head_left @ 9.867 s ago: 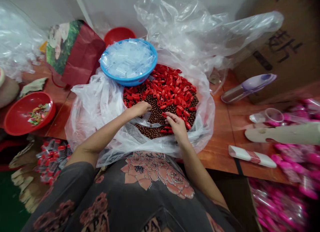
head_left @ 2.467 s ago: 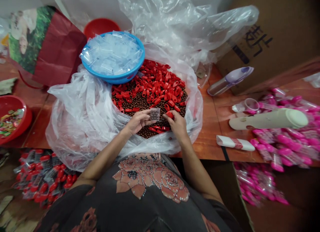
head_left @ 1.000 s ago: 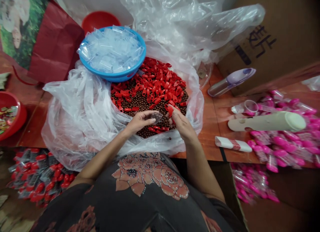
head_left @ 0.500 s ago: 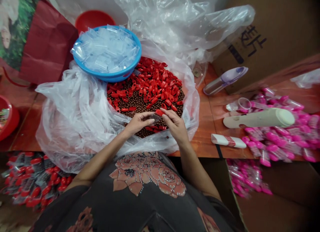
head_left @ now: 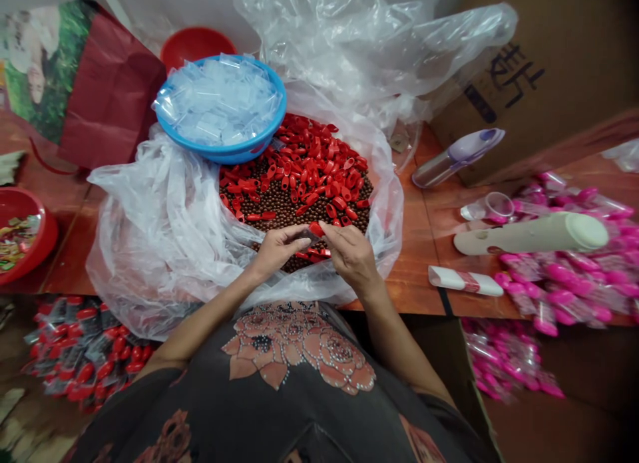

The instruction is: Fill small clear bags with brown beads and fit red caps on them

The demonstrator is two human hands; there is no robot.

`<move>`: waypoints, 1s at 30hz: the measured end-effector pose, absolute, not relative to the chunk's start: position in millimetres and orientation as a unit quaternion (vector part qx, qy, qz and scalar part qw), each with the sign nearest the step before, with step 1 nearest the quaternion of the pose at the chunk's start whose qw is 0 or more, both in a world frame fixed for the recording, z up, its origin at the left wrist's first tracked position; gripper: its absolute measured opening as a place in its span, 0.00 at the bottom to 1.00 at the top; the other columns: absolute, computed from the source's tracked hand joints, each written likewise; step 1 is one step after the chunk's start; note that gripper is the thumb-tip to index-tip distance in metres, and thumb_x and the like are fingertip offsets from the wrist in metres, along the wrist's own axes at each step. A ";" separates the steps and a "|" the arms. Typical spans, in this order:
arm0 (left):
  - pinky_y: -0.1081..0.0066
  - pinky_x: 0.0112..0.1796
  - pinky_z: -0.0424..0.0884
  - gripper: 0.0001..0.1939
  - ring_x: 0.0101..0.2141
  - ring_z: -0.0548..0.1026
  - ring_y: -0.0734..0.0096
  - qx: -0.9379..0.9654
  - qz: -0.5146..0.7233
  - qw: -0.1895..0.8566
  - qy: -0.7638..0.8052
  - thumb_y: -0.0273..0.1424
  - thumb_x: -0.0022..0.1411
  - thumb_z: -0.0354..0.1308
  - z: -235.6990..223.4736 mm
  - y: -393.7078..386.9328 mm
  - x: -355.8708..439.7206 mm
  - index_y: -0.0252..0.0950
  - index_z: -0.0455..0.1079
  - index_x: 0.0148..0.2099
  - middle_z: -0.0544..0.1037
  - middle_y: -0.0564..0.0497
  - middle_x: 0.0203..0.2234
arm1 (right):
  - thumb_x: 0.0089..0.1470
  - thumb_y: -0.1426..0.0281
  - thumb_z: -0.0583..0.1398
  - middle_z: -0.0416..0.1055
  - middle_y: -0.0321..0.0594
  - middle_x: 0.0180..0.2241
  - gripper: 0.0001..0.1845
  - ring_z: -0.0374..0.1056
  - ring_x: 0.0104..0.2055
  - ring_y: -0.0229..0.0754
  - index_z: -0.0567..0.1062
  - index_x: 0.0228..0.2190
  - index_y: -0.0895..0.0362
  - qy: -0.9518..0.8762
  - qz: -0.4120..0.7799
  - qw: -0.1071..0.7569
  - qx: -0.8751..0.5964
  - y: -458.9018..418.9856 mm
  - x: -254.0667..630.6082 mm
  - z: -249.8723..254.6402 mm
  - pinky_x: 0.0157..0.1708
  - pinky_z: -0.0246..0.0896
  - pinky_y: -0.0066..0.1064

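My left hand [head_left: 277, 249] pinches a small clear container [head_left: 303, 235] holding brown beads. My right hand [head_left: 349, 251] meets it fingertip to fingertip and pinches a red cap [head_left: 316, 229] against the container's end. Both hands hover over a big clear plastic bag [head_left: 164, 230] filled with small brown balls [head_left: 289, 210] and a heap of red caps [head_left: 319, 167]. A blue bowl [head_left: 224, 150] piled with empty clear containers rests on the bag's far left rim.
Red bowls sit at the left edge [head_left: 30, 243] and behind the blue one [head_left: 192, 44]. A red paper bag [head_left: 107, 97], a cardboard box [head_left: 549, 70], a lilac-lidded bottle [head_left: 456, 157] and pink packed pieces [head_left: 564, 277] surround the wooden table [head_left: 424, 250]. Red packed pieces [head_left: 80, 350] lie lower left.
The right hand picked a red cap from the heap and brought it to the filled clear container in the left hand; the two hands now press together.
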State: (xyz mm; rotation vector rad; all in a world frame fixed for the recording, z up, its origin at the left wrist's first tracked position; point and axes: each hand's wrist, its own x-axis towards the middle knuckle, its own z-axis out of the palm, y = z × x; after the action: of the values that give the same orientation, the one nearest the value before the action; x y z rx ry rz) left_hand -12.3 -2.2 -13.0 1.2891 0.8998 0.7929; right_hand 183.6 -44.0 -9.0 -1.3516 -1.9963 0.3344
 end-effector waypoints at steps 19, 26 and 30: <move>0.75 0.25 0.71 0.24 0.30 0.78 0.71 0.372 0.337 0.782 0.369 0.40 0.58 0.63 -19.8 -0.1 -7.4 0.40 0.73 0.55 0.81 0.47 0.39 | 0.61 0.61 0.57 0.70 0.39 0.41 0.21 0.69 0.44 0.42 0.69 0.55 0.47 -0.585 0.371 0.471 -0.546 -43.6 160.0 -24.4 0.47 0.69 0.40; 0.75 0.24 0.66 0.26 0.29 0.76 0.72 0.368 0.308 0.771 0.419 0.36 0.57 0.62 -17.4 3.4 -8.2 0.44 0.71 0.58 0.82 0.49 0.39 | 0.62 0.61 0.55 0.76 0.41 0.47 0.23 0.71 0.48 0.44 0.67 0.58 0.47 -0.589 0.359 0.463 -0.557 -39.1 160.8 -21.6 0.52 0.66 0.44; 0.70 0.39 0.71 0.24 0.42 0.76 0.66 0.385 0.360 0.743 0.412 0.43 0.60 0.60 -24.0 0.7 -4.3 0.42 0.73 0.57 0.80 0.48 0.47 | 0.58 0.57 0.61 0.67 0.49 0.59 0.37 0.63 0.59 0.54 0.58 0.64 0.51 -0.743 0.229 0.349 -0.523 -36.5 153.5 -23.0 0.57 0.59 0.52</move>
State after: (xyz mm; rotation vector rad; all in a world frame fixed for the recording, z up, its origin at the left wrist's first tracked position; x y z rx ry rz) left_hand -4.3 0.7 -24.0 0.8435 0.9029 0.7890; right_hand 153.5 -36.5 -23.0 -1.3566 -1.9262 0.5936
